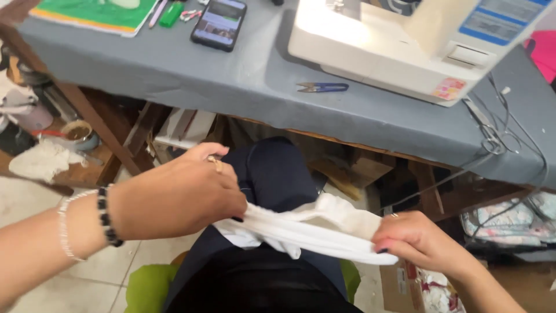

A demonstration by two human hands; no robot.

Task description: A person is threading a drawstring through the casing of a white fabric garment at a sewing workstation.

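Below the grey-covered table (pixel 191 75), left hand (pixel 179 194) and right hand (pixel 414 237) each pinch the white cloth (pixel 313 229) tight over tiled floor (pixel 87 284).

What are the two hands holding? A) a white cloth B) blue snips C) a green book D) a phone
A: the left hand and the right hand each grip an end of the white cloth over the lap, while the snips lie untouched on the table.
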